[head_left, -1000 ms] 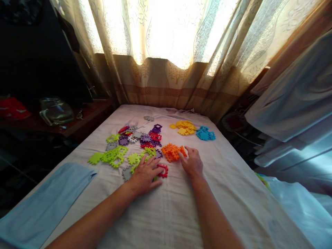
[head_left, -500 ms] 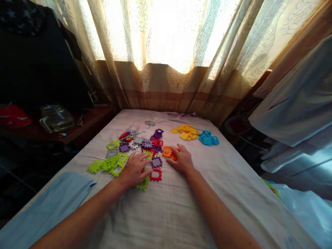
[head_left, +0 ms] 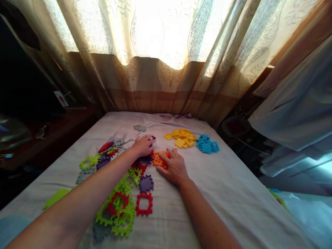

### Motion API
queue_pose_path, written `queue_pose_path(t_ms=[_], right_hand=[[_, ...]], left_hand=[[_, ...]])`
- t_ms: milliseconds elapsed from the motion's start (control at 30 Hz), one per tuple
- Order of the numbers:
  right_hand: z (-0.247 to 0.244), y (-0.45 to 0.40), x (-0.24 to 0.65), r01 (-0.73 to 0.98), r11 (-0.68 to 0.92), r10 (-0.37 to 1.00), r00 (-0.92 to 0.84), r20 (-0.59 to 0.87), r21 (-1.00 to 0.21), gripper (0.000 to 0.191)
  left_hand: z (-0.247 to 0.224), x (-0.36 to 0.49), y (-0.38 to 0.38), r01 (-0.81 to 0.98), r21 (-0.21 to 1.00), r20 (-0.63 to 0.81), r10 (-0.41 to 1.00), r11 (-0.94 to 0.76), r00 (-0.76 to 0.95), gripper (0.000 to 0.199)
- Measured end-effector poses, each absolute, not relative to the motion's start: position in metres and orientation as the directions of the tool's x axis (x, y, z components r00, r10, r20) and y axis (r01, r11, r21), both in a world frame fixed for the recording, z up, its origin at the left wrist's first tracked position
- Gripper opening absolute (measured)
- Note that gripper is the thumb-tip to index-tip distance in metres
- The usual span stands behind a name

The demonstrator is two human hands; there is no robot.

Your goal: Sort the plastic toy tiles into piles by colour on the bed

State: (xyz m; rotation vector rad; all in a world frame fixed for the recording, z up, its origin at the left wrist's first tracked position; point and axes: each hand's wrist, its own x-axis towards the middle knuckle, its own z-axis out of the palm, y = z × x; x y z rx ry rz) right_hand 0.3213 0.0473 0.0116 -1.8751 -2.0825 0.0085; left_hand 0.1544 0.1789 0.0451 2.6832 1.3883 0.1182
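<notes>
My left hand point(head_left: 143, 145) reaches across the pile with its fingers stretched out. Its fingertips lie over a purple notched piece point(head_left: 151, 137), and whether they grip it cannot be seen. My right hand point(head_left: 174, 166) rests with spread fingers on a cluster of orange interlocking plastic pieces point(head_left: 157, 159), partly covering them. Below my left hand lie green square pieces point(head_left: 127, 185), a solid purple piece point(head_left: 146, 183), a red square frame point(head_left: 144, 204) and another red frame point(head_left: 118, 203) on top of green ones. My left forearm hides part of the pile.
Yellow pieces point(head_left: 183, 137) and blue pieces point(head_left: 206, 145) lie in separate heaps at the back right. A grey piece point(head_left: 140, 128) sits farther back. The cloth-covered surface point(head_left: 207, 193) meets a curtain point(head_left: 166, 79); a dark cabinet point(head_left: 77, 121) stands left.
My left hand has moved forward from the green pieces to the purple one, uncovering green and red frames. My right hand stays at the orange cluster. The view has shifted nearer.
</notes>
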Motion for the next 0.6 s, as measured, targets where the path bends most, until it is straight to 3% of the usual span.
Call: queue_pose_path(t_ms=[333,600], right_hand=[[0.015,0.053,0.32,0.961,0.078,0.975,-0.017,0.223,-0.265,0.053],[0.017,0.086,0.3,0.975,-0.014,0.972,0.065,0.226,-0.22,0.051]], left_hand=[[0.03,0.135,0.201,0.815,0.088,-0.103,0.809,-0.572,0.579,0.046],[0.018,0.085,0.181,0.852,0.087,-0.02,0.854,-0.517,0.52,0.048]])
